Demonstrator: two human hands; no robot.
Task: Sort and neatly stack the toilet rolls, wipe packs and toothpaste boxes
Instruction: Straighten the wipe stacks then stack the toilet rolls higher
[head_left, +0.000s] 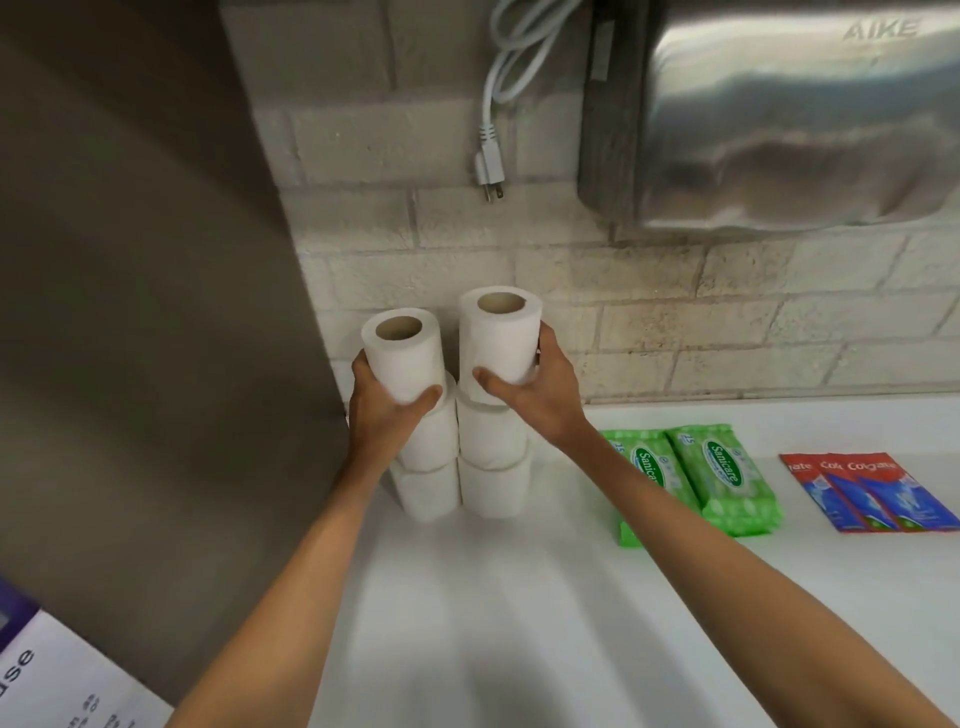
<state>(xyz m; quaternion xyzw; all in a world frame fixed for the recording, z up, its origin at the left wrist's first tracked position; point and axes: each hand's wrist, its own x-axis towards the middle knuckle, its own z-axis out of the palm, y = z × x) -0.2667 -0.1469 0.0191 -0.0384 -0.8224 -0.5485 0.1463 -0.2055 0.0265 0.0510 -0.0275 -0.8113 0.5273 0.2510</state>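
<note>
Our left hand (382, 410) wrapped one soft white toilet roll (402, 358); our right hand (540, 389) gripped another (501, 338), each cylinder atop a two-roll stack (457, 462) on the smooth white counter (519, 597). At three o'clock lay glossy green wipe packs (722, 478), then flat red toothpaste boxes (872, 493).

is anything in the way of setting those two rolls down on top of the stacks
Nothing visible is. The left hand holds its roll right over the left stack, and the right hand holds its roll over the right stack. The wipe packs lie off to the right.
</note>
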